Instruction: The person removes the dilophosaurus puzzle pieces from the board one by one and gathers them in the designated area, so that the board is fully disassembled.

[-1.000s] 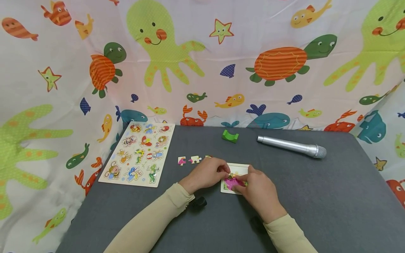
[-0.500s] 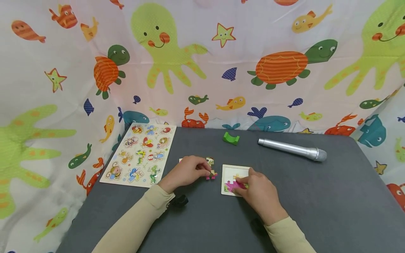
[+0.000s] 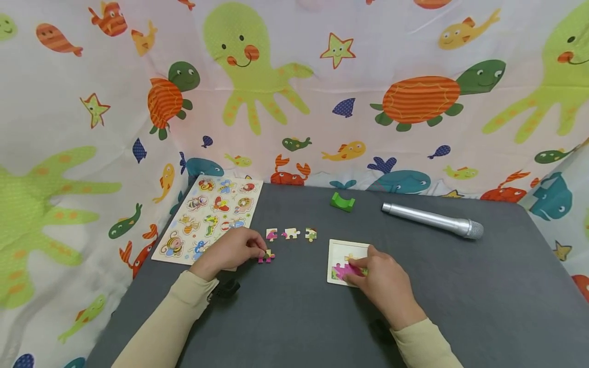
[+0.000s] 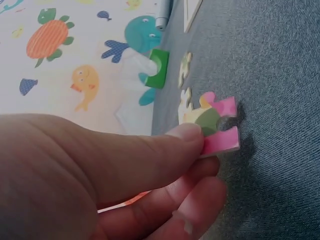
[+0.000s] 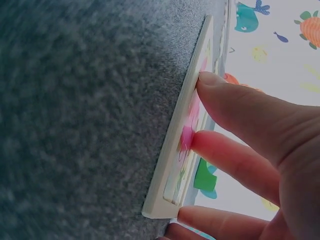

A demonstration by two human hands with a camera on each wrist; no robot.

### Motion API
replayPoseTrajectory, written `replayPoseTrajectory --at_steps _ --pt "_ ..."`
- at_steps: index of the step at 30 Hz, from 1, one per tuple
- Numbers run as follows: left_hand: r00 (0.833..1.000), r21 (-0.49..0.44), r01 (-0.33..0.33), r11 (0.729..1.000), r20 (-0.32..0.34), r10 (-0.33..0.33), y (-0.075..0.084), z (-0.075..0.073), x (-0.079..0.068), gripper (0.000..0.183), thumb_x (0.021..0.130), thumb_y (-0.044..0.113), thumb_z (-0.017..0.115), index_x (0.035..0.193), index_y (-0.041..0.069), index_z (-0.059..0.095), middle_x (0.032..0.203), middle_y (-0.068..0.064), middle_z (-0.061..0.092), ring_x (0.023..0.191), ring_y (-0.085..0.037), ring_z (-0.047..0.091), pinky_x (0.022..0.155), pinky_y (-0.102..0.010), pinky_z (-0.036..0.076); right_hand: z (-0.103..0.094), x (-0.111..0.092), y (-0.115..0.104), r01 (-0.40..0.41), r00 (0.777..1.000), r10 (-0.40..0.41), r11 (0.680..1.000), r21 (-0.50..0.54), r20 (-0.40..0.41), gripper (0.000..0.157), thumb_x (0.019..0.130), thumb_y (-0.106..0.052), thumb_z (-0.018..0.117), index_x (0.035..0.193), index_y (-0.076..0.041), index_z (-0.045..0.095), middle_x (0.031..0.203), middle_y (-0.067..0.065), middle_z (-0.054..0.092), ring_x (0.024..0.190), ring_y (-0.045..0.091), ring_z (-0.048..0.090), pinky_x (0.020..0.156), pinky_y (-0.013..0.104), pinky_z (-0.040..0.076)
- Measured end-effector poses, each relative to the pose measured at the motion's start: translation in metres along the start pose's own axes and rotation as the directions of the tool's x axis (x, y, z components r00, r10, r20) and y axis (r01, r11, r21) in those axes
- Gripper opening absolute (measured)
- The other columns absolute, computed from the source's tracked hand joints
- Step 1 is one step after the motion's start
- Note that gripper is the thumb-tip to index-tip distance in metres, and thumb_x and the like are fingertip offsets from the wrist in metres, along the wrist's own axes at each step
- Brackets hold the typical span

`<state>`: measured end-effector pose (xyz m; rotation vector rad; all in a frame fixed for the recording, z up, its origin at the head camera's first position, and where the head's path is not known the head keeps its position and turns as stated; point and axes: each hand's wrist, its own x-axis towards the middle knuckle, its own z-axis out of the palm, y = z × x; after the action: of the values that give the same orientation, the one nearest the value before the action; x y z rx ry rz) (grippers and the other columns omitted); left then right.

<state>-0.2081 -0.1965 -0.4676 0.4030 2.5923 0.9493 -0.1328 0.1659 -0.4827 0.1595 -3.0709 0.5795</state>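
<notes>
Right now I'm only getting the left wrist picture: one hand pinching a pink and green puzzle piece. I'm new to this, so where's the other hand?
Observer: The right hand rests its fingers on the small puzzle tray.
Visitor: I can only see a corner of that. Anything inside it?
Observer: Yes, pink pieces lie in the part nearer the person.
Visitor: Neat! Anything else I'm missing?
Observer: A board of little animal pictures; in the head view, the left hand hides part of it.
</notes>
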Motion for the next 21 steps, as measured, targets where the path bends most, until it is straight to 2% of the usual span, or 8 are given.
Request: replayPoseTrajectory --at_steps 4,6,11,14,17,21 --pt "1.000 0.031 0.018 0.999 0.001 -0.018 0.001 0.002 0.003 0.004 0.098 0.020 0.081 0.096 0.017 0.080 0.086 -0.001 0.074 0.078 -0.017 0.059 0.070 -0.033 0.048 0.000 0.000 0.001 0.004 1.000 -0.004 1.000 0.003 -0.002 0.043 0.081 -0.041 0.095 0.118 -0.022 0.086 0.104 0.011 0.064 0.088 0.029 0.066 0.069 0.048 0.056" --pt "0.999 0.042 0.034 0.999 0.000 -0.034 0.001 0.004 0.003 0.004 0.099 0.020 0.080 0.095 0.018 0.080 0.085 0.000 0.073 0.077 -0.017 0.059 0.070 -0.033 0.048 0.000 0.000 0.002 0.004 1.000 -0.004 1.000 0.009 0.003 0.042 0.081 -0.041 0.095 0.118 -0.023 0.086 0.101 0.009 0.063 0.087 0.028 0.064 0.068 0.047 0.055" --pt "0.998 0.057 0.061 0.997 -0.008 -0.061 0.000 0.008 0.003 0.005 0.099 0.021 0.080 0.096 0.017 0.080 0.085 0.000 0.072 0.075 -0.018 0.059 0.067 -0.034 0.048 0.001 -0.001 0.003 0.013 1.000 -0.013 1.000 0.013 0.006 0.041 0.083 -0.039 0.094 0.119 -0.023 0.085 0.115 0.015 0.069 0.099 0.034 0.069 0.075 0.052 0.060" --pt "0.998 0.065 0.058 0.996 -0.014 -0.057 0.001 0.008 0.005 0.007 0.099 0.023 0.080 0.096 0.017 0.080 0.084 0.000 0.071 0.074 -0.019 0.059 0.066 -0.034 0.048 0.000 -0.002 0.005 0.040 0.999 -0.040 0.999 0.001 -0.007 0.040 0.084 -0.035 0.093 0.121 -0.023 0.085 0.118 0.017 0.069 0.101 0.035 0.069 0.080 0.054 0.061" --pt "0.999 0.068 0.039 0.997 -0.027 -0.037 0.001 0.009 0.007 0.007 0.099 0.023 0.080 0.096 0.018 0.080 0.083 0.001 0.070 0.071 -0.018 0.059 0.064 -0.034 0.048 -0.002 -0.004 0.007 0.072 0.997 -0.072 0.997 -0.012 -0.017 0.039 0.086 -0.029 0.092 0.123 -0.021 0.084 0.128 0.023 0.069 0.109 0.042 0.070 0.089 0.058 0.061" --pt "0.998 0.071 0.035 0.997 -0.046 -0.032 0.000 0.010 0.005 0.006 0.098 0.023 0.081 0.097 0.018 0.079 0.083 0.001 0.070 0.069 -0.018 0.058 0.061 -0.034 0.048 -0.001 -0.005 0.010 0.103 0.994 -0.104 0.994 -0.020 -0.025 0.039 0.089 -0.025 0.089 0.127 -0.020 0.082 0.147 0.032 0.063 0.126 0.050 0.066 0.100 0.064 0.057"
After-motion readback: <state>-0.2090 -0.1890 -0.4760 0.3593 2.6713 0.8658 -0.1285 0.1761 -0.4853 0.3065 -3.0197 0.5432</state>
